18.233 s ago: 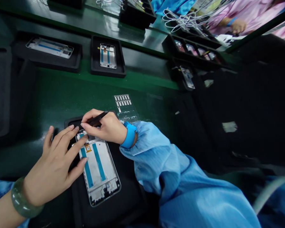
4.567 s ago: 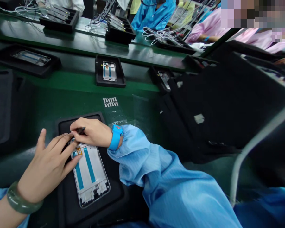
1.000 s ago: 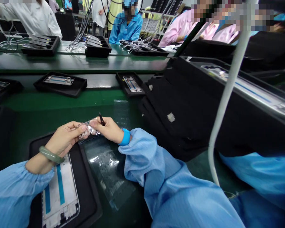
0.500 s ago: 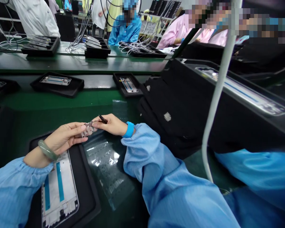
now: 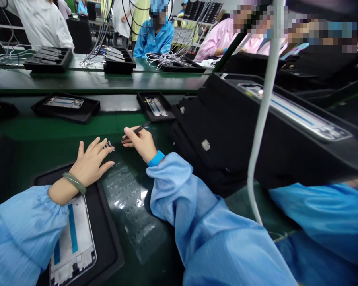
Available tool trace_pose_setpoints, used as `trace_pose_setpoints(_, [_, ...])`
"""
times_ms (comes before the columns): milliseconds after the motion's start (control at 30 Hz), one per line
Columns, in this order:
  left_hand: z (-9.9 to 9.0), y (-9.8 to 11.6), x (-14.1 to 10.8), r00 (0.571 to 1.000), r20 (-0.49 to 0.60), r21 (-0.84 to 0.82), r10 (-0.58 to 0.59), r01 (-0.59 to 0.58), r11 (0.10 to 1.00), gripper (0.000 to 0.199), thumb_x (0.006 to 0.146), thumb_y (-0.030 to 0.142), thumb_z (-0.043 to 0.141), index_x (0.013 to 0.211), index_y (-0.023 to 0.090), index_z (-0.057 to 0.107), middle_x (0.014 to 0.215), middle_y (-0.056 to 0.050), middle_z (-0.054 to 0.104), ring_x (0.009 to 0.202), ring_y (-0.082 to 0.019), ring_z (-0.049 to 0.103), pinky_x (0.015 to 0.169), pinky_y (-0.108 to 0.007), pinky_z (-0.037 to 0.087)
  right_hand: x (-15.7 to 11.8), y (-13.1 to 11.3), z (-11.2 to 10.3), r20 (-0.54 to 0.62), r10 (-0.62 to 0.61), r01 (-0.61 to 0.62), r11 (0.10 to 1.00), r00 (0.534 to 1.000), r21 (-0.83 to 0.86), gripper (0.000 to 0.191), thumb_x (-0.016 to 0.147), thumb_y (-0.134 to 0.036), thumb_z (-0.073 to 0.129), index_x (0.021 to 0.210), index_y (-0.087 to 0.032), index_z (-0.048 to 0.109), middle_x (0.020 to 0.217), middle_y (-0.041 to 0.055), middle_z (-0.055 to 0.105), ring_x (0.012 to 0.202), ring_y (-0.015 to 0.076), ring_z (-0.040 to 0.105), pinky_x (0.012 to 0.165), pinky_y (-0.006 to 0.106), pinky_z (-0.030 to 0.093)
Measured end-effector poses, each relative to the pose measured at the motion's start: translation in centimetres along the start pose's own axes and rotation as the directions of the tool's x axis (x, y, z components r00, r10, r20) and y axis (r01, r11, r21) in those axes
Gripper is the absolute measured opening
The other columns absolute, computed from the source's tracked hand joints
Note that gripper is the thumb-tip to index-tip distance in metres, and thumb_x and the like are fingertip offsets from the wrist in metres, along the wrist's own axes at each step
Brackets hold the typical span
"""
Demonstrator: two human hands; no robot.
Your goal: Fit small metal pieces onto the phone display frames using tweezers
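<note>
phone frame (image 5: 77,238): upper end lay hidden under the left hand (image 5: 92,161) and its cuff, bottom corner was cut off | small pieces (image 5: 108,145): were partly covered by its fingertips | dark tool (image 5: 142,127): was partly hidden in the right hand (image 5: 142,143)

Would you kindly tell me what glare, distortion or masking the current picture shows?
Head view: white glare spots break up the clear film; a pale sheen lies on the grey strip; the far-right frame looks stretched, likely by a wide lens; pixel blocks hide patches at upper right.
</note>
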State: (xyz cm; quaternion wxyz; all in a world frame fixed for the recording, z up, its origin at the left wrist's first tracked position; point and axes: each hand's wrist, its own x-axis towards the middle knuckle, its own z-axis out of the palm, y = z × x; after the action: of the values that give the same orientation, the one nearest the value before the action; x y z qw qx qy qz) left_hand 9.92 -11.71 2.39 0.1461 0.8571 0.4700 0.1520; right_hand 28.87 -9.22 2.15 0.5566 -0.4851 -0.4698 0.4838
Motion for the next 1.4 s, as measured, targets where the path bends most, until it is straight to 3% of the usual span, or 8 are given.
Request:
trace_pose_setpoints(100, [0.5, -0.3, -0.1, 0.994, 0.11, 0.135, 0.027, -0.042, 0.99, 0.034, 0.087, 0.04, 0.041, 0.118, 0.032, 0.054, 0.14, -0.008, 0.039, 0.132, -0.03, 0.027, 0.099, -0.069, 0.003, 0.3, 1.2, 1.0, -0.021, -0.041, 0.036, 0.979, 0.999, -0.203, 0.033, 0.072, -0.049, 0.062, 0.076, -0.018, 0.056, 0.067, 0.0005, 0.063, 0.062, 0.0151, 0.067, 0.056, 0.025, 0.055])
trace_pose_setpoints(200, [0.8, -0.6, 0.1, 0.987, 0.161, 0.206, 0.028, -0.062, 0.977, 0.036, 0.089, 0.043, 0.035, 0.12, 0.034, 0.053, 0.14, -0.009, 0.039, 0.131, -0.029, 0.031, 0.098, -0.069, 0.007, 0.8, 2.2, 1.4, -0.015, -0.106, 0.088, 0.892, 0.994, -0.443, 0.033, 0.075, -0.051, 0.058, 0.074, -0.018, 0.057, 0.063, 0.0004, 0.064, 0.064, 0.0159, 0.068, 0.06, 0.024, 0.054])
trace_pose_setpoints(300, [0.7, -0.6, 0.2, 0.983, 0.183, 0.252, 0.021, -0.067, 0.966, 0.038, 0.09, 0.044, 0.033, 0.122, 0.035, 0.05, 0.141, -0.009, 0.038, 0.131, -0.028, 0.03, 0.098, -0.069, 0.008, 1.2, 2.9, 1.6, 0.009, -0.091, 0.081, 0.84, 0.996, -0.536, 0.034, 0.077, -0.052, 0.055, 0.076, -0.019, 0.059, 0.062, -0.0003, 0.065, 0.062, 0.0146, 0.068, 0.063, 0.023, 0.053])
trace_pose_setpoints(433, [0.6, -0.4, 0.2, 0.981, 0.193, 0.28, 0.01, -0.065, 0.958, 0.039, 0.09, 0.044, 0.032, 0.122, 0.035, 0.05, 0.142, -0.008, 0.037, 0.131, -0.028, 0.03, 0.098, -0.068, 0.009, 1.5, 3.3, 1.6, 0.027, -0.039, 0.047, 0.857, 0.999, -0.513, 0.038, 0.078, -0.055, 0.052, 0.076, -0.018, 0.06, 0.058, -0.0003, 0.065, 0.054, 0.0126, 0.066, 0.057, 0.02, 0.052])
trace_pose_setpoints(567, [0.5, -0.3, 0.2, 0.981, 0.195, 0.285, 0.004, -0.06, 0.957, 0.038, 0.09, 0.044, 0.031, 0.122, 0.036, 0.05, 0.141, -0.008, 0.038, 0.131, -0.027, 0.03, 0.099, -0.067, 0.009, 1.9, 3.6, 1.6, -0.027, -0.017, 0.003, 0.899, 0.999, -0.438, 0.037, 0.076, -0.054, 0.055, 0.075, -0.017, 0.058, 0.058, 0.0008, 0.065, 0.049, 0.0122, 0.065, 0.049, 0.019, 0.051])
trace_pose_setpoints(900, [0.7, -0.3, 0.2, 0.983, 0.186, 0.259, 0.0, -0.049, 0.965, 0.038, 0.089, 0.044, 0.033, 0.121, 0.036, 0.052, 0.14, -0.008, 0.04, 0.13, -0.029, 0.032, 0.098, -0.068, 0.011, 2.9, 3.3, 1.6, -0.053, 0.176, -0.184, 0.953, 0.983, -0.242, 0.016, 0.079, -0.029, 0.057, 0.076, -0.014, 0.053, 0.053, 0.001, 0.062, 0.048, 0.013, 0.065, 0.04, 0.017, 0.05])
trace_pose_setpoints(1200, [0.8, -0.5, 0.3, 0.983, 0.181, 0.25, 0.004, -0.05, 0.967, 0.037, 0.089, 0.045, 0.034, 0.121, 0.037, 0.051, 0.14, -0.008, 0.039, 0.13, -0.028, 0.031, 0.1, -0.066, 0.01, 2.3, 3.4, 1.7, -0.089, 0.096, -0.117, 0.957, 0.991, -0.267, 0.023, 0.076, -0.038, 0.061, 0.075, -0.016, 0.055, 0.055, 0.0001, 0.062, 0.048, 0.0124, 0.064, 0.04, 0.016, 0.05])
trace_pose_setpoints(1400, [0.7, -0.3, 0.2, 0.983, 0.185, 0.245, -0.003, -0.043, 0.968, 0.038, 0.089, 0.045, 0.033, 0.121, 0.036, 0.051, 0.141, -0.008, 0.038, 0.131, -0.028, 0.03, 0.1, -0.066, 0.009, 2.7, 3.7, 1.9, -0.069, 0.123, -0.137, 0.958, 0.99, -0.254, 0.023, 0.075, -0.038, 0.062, 0.074, -0.015, 0.055, 0.055, 0.0011, 0.063, 0.048, 0.0134, 0.064, 0.04, 0.018, 0.051])
